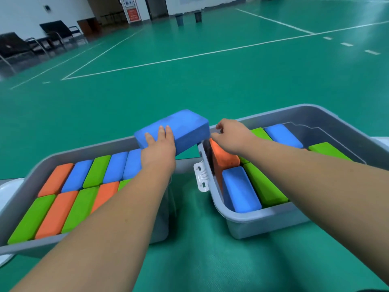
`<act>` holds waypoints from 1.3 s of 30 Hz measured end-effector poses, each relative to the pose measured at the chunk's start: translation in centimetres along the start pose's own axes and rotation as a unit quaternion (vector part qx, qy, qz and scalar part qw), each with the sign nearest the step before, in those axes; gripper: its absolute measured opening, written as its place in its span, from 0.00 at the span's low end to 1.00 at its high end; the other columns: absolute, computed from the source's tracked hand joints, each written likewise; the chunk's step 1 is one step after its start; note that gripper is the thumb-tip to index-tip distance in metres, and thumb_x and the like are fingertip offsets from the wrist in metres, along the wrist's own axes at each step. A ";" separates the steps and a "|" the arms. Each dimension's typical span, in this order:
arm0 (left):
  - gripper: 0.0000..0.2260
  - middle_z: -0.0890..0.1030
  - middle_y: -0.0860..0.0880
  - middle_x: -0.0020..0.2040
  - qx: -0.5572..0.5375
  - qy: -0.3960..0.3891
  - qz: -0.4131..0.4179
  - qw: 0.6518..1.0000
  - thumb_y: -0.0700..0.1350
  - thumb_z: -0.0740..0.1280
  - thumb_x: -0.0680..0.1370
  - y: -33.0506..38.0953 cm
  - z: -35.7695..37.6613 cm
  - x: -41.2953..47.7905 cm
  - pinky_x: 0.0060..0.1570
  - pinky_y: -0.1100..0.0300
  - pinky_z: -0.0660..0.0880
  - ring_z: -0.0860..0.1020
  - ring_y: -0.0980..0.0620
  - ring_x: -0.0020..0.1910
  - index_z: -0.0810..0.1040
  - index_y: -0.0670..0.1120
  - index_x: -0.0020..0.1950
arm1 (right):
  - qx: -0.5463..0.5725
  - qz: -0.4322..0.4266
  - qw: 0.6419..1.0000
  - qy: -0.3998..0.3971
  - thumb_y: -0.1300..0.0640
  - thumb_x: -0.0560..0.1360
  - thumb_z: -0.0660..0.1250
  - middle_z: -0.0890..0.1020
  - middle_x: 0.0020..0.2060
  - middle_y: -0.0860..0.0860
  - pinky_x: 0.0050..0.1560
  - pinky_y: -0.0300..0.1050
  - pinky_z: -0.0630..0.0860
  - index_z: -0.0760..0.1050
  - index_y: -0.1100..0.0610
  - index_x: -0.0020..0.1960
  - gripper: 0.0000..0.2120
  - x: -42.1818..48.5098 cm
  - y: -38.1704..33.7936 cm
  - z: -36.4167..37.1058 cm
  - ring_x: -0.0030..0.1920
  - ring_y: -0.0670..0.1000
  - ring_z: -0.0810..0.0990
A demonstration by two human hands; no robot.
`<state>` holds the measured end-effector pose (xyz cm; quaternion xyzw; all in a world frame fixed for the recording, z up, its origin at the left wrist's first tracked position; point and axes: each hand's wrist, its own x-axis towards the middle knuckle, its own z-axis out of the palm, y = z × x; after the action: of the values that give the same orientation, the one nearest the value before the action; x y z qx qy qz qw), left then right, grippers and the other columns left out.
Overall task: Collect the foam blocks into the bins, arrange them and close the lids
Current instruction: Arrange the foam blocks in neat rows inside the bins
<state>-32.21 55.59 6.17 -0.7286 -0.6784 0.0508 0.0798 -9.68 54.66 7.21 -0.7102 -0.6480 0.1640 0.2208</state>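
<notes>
Left hand (159, 148) lies over the near left corner of the blue block (185, 127), fingers straight on its top face, thumb hidden; it holds the block. Right hand (230, 134) curls its fingers at the block's right end; pinch or mere touch, cannot tell. The block is at centre frame, above the gap between the two bins, broad face up, long axis running left to right and rising toward upper right.

Left bin (88, 147), grey, lower left: two rows of blocks (56, 211) lying flat, long axes pointing away toward upper right. Visible: four green, three orange, three blue; the forearm covers more.

Right bin (263, 220), grey, white latch (201, 178) on its left end: one orange block (225, 159) tilted against the left wall, two blue, at least three green.

Green sports floor (189, 81) with white court lines (189, 56); black chairs (56, 30) upper left, red sign (133, 14) and two dark buckets (179, 19) top centre.
</notes>
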 end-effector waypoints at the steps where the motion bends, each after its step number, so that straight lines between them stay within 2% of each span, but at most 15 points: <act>1: 0.43 0.48 0.50 0.84 0.003 0.011 0.004 1.000 0.35 0.67 0.75 0.2 -0.2 0.1 0.46 0.48 0.75 0.52 0.33 0.81 0.44 0.45 0.83 | 0.025 0.015 1.000 0.000 0.44 0.79 0.65 0.81 0.63 0.58 0.58 0.48 0.73 0.74 0.60 0.69 0.26 0.2 -0.1 0.1 0.63 0.59 0.78; 4: 0.35 0.63 0.47 0.78 -0.009 0.046 0.028 0.998 0.41 0.72 0.74 1.2 -1.3 0.4 0.37 0.48 0.72 0.63 0.35 0.75 0.58 0.43 0.76 | 0.085 0.073 0.994 0.002 0.33 0.78 0.63 0.74 0.71 0.60 0.65 0.50 0.71 0.63 0.62 0.78 0.41 0.6 0.0 -0.2 0.70 0.60 0.75; 6: 0.34 0.65 0.47 0.76 -0.037 0.076 0.062 0.994 0.44 0.73 0.73 2.3 -2.2 0.4 0.38 0.48 0.73 0.64 0.36 0.74 0.60 0.43 0.74 | 0.151 0.103 0.983 0.011 0.27 0.74 0.60 0.77 0.69 0.59 0.65 0.52 0.74 0.63 0.56 0.78 0.43 0.9 0.6 -0.9 0.65 0.61 0.78; 7: 0.34 0.64 0.48 0.78 -0.050 0.096 0.084 0.991 0.44 0.73 0.73 3.1 -2.8 0.3 0.40 0.46 0.74 0.64 0.36 0.74 0.59 0.44 0.74 | 0.205 0.115 0.972 0.021 0.25 0.72 0.60 0.78 0.66 0.56 0.63 0.55 0.77 0.65 0.51 0.76 0.42 1.0 1.0 -1.4 0.61 0.61 0.81; 9: 0.37 0.61 0.49 0.80 -0.075 0.130 0.129 0.980 0.46 0.74 0.74 4.8 -3.8 0.0 0.48 0.42 0.78 0.62 0.38 0.76 0.58 0.45 0.77 | 0.325 0.143 0.933 0.052 0.24 0.69 0.61 0.79 0.61 0.51 0.52 0.61 0.83 0.68 0.46 0.69 0.37 1.0 1.9 -2.8 0.52 0.59 0.85; 12: 0.39 0.58 0.50 0.82 -0.110 0.160 0.179 0.965 0.47 0.72 0.76 7.8 -4.6 -0.2 0.55 0.40 0.78 0.60 0.40 0.79 0.55 0.46 0.81 | 0.448 0.174 0.871 0.099 0.32 0.71 0.68 0.77 0.59 0.50 0.42 0.63 0.85 0.69 0.48 0.66 0.31 0.7 3.7 -5.5 0.43 0.59 0.88; 15: 0.37 0.59 0.48 0.82 -0.127 0.187 0.219 0.949 0.46 0.70 0.77 11.1 -4.4 -0.2 0.60 0.40 0.78 0.62 0.40 0.79 0.54 0.45 0.82 | 0.489 0.189 0.836 0.164 0.38 0.65 0.73 0.79 0.57 0.52 0.37 0.60 0.85 0.74 0.49 0.59 0.27 0.5 6.3 -7.9 0.49 0.61 0.86; 17: 0.39 0.60 0.45 0.82 -0.145 0.186 0.249 0.939 0.47 0.72 0.76 13.7 -4.3 -0.3 0.65 0.42 0.75 0.63 0.40 0.77 0.55 0.43 0.82 | 0.485 0.189 0.826 0.216 0.38 0.61 0.73 0.81 0.51 0.49 0.41 0.61 0.85 0.76 0.46 0.52 0.23 0.3 8.3 -9.5 0.51 0.57 0.85; 20: 0.40 0.61 0.41 0.81 -0.147 0.179 0.264 0.936 0.48 0.72 0.75 17.6 -4.2 -0.8 0.69 0.45 0.70 0.67 0.39 0.75 0.56 0.40 0.82 | 0.428 0.180 0.840 0.279 0.36 0.60 0.72 0.82 0.47 0.39 0.53 0.58 0.83 0.75 0.39 0.52 0.22 0.1 11.9 -11.9 0.51 0.48 0.84; 22: 0.43 0.59 0.41 0.82 -0.136 0.139 0.254 0.948 0.56 0.72 0.76 20.0 -3.6 -1.4 0.69 0.45 0.70 0.67 0.40 0.75 0.54 0.41 0.82 | 0.391 0.186 0.846 0.312 0.36 0.61 0.72 0.82 0.49 0.37 0.56 0.56 0.82 0.72 0.35 0.58 0.27 -1.0 13.7 -13.4 0.52 0.46 0.83; 26: 0.49 0.51 0.44 0.84 -0.140 -0.058 0.259 0.954 0.72 0.65 0.74 23.7 -1.3 -2.9 0.75 0.38 0.62 0.59 0.36 0.80 0.49 0.48 0.84 | 0.291 0.162 0.871 0.360 0.40 0.66 0.69 0.79 0.59 0.45 0.59 0.51 0.79 0.68 0.39 0.69 0.32 -3.7 16.5 -15.7 0.55 0.47 0.80; 29: 0.50 0.44 0.48 0.85 -0.104 -0.154 0.290 0.939 0.77 0.64 0.71 25.3 0.1 -3.9 0.76 0.31 0.52 0.50 0.34 0.82 0.46 0.57 0.84 | 0.245 0.146 0.878 0.385 0.44 0.68 0.69 0.74 0.63 0.48 0.61 0.49 0.76 0.66 0.40 0.72 0.33 -4.3 18.4 -16.7 0.55 0.48 0.77; 31: 0.49 0.42 0.49 0.85 -0.082 -0.177 0.303 0.933 0.77 0.63 0.71 25.8 0.2 -4.1 0.76 0.29 0.47 0.46 0.34 0.82 0.46 0.59 0.84 | 0.198 0.135 0.898 0.370 0.46 0.71 0.69 0.71 0.65 0.50 0.59 0.45 0.72 0.64 0.42 0.75 0.33 -4.6 19.7 -16.7 0.56 0.49 0.74; 33: 0.48 0.41 0.49 0.85 -0.075 -0.188 0.306 0.930 0.77 0.64 0.72 26.0 -0.1 -3.9 0.76 0.29 0.48 0.45 0.34 0.82 0.47 0.60 0.84 | 0.153 0.116 0.920 0.342 0.48 0.73 0.71 0.70 0.66 0.53 0.61 0.43 0.70 0.64 0.44 0.76 0.34 -4.9 20.9 -16.2 0.58 0.50 0.74; 39: 0.49 0.41 0.51 0.85 -0.078 -0.207 0.294 0.930 0.75 0.67 0.71 26.2 -0.6 -3.8 0.76 0.31 0.55 0.45 0.36 0.83 0.48 0.60 0.84 | 0.059 0.100 0.969 0.217 0.48 0.73 0.72 0.73 0.66 0.58 0.63 0.51 0.74 0.65 0.46 0.77 0.34 -3.7 22.8 -13.9 0.60 0.58 0.77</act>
<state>-6.70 50.05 1.73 -0.8727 -0.4373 0.1682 -0.1376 16.42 48.14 6.79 -0.7757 -0.4996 0.0650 0.3801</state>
